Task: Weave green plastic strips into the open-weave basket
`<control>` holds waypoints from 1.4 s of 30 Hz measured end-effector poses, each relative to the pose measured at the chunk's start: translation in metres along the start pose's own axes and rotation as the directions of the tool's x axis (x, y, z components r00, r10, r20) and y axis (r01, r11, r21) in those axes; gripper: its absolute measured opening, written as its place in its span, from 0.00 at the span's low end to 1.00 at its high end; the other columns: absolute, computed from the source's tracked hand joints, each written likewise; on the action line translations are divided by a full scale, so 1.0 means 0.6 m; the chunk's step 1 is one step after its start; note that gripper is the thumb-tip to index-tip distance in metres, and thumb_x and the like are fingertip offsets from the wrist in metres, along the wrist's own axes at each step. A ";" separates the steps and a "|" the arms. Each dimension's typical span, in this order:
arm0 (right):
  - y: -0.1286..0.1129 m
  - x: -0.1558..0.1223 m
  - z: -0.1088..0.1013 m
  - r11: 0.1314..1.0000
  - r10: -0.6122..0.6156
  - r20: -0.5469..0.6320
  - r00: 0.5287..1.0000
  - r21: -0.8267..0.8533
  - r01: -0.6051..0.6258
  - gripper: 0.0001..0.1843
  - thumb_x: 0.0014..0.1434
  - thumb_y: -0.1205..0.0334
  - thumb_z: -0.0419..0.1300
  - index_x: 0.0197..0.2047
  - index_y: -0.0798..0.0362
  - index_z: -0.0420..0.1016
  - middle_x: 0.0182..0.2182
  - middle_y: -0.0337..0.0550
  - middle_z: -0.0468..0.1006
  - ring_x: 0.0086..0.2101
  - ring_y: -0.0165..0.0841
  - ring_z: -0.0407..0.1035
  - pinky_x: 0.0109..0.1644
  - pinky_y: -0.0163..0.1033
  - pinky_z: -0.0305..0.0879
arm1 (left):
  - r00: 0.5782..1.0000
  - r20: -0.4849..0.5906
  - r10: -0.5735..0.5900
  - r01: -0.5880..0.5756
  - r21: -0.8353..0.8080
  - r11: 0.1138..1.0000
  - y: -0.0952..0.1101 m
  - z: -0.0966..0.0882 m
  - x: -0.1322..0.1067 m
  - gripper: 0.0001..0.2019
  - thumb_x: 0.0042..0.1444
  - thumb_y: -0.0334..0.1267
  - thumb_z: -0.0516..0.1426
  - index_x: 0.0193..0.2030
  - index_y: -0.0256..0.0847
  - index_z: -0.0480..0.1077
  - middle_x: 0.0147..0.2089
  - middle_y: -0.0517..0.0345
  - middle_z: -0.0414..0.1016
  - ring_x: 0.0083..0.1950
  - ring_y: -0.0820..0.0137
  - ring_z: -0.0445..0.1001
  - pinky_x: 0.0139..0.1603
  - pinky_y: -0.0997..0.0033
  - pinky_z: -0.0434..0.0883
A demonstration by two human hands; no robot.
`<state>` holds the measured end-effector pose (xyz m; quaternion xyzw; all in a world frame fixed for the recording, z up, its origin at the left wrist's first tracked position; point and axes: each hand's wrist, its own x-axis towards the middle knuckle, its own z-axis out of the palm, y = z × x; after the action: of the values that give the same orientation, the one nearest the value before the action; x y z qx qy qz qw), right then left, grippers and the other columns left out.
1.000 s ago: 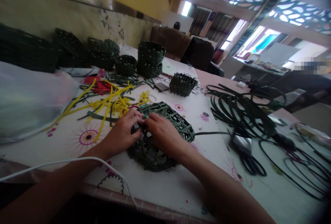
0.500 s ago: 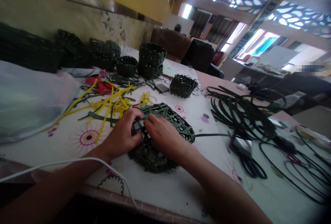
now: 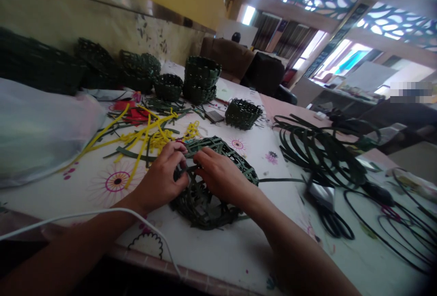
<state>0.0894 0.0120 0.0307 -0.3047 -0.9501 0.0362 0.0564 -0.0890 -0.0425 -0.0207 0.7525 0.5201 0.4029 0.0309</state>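
**Right hand (image 3: 223, 177) eases off from left hand (image 3: 162, 180) on a half-woven basket (image 3: 205, 209)**

Since the last look, the right hand has slid rightward along the weave, so the two hands, bunched on one spot a moment before, now sit just apart. In the head view, the left hand's fingers curl into the weave and grip strips near the basket's inner edge. The right hand lies across the strips close by, and whether it grips them cannot be told. The basket is a wide, rounded shell of dark green strips, resting on a flowered tablecloth (image 3: 118, 181) on the counter (image 3: 150, 263), near the counter's front edge. One loose strip (image 3: 280, 180) runs from it to the right, and a white cable (image 3: 85, 214) passes along the left forearm.

Left of the hands lie tangled yellow strips (image 3: 146, 134), with a red piece (image 3: 131, 114) beyond them and a plastic bag (image 3: 41, 132) at the far left. Farther back stand small dark green baskets (image 3: 242, 114), some in a stack (image 3: 201, 79). To the right sit a heap of dark green strips (image 3: 317, 155) and looped black strips (image 3: 385, 227).
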 end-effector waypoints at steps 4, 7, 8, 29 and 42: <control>0.002 -0.001 0.001 1.000 0.017 -0.004 1.000 -0.015 -0.017 0.04 0.67 0.69 0.55 0.41 0.56 0.71 0.39 0.45 0.73 0.35 0.32 0.66 0.36 0.38 0.54 | 0.998 -0.058 0.033 -0.024 0.145 0.989 0.003 -0.001 -0.002 0.02 0.54 0.30 0.56 0.32 0.39 0.66 0.45 0.47 0.68 0.51 0.57 0.68 0.53 0.55 0.68; -0.002 0.000 0.008 0.999 0.010 -0.009 1.000 -0.043 -0.011 0.06 0.66 0.73 0.54 0.40 0.57 0.71 0.37 0.45 0.73 0.34 0.33 0.65 0.36 0.39 0.53 | 0.998 -0.058 0.030 -0.022 0.122 0.992 0.001 0.003 -0.003 0.03 0.54 0.29 0.56 0.31 0.40 0.66 0.37 0.52 0.67 0.43 0.62 0.67 0.45 0.60 0.68; -0.004 0.000 0.010 0.999 0.018 -0.009 1.000 -0.046 -0.019 0.07 0.66 0.73 0.53 0.40 0.57 0.71 0.37 0.45 0.73 0.34 0.33 0.65 0.36 0.39 0.53 | 0.998 -0.061 0.020 -0.014 0.103 0.995 0.000 0.005 -0.004 0.04 0.54 0.29 0.56 0.31 0.40 0.66 0.36 0.53 0.67 0.41 0.63 0.67 0.43 0.62 0.68; -0.018 -0.006 0.004 0.997 0.067 0.037 0.997 -0.039 -0.066 0.08 0.68 0.72 0.51 0.43 0.57 0.72 0.39 0.47 0.73 0.37 0.34 0.67 0.38 0.38 0.57 | 0.992 -0.107 -0.071 0.074 0.026 0.997 0.005 0.020 -0.013 0.07 0.58 0.31 0.55 0.30 0.43 0.62 0.34 0.56 0.64 0.40 0.65 0.68 0.44 0.62 0.70; -0.025 -0.012 -0.009 0.985 0.112 0.110 0.988 -0.145 -0.095 0.11 0.64 0.75 0.51 0.44 0.57 0.72 0.39 0.50 0.74 0.38 0.38 0.71 0.38 0.39 0.60 | 0.992 -0.119 -0.038 0.042 0.037 0.998 0.006 0.022 -0.016 0.06 0.59 0.31 0.55 0.32 0.42 0.62 0.35 0.56 0.64 0.41 0.64 0.67 0.43 0.61 0.69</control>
<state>0.0874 -0.0040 0.0368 -0.3543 -0.9348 -0.0095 -0.0233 -0.0792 -0.0468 -0.0335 0.7172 0.5437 0.4359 -0.0067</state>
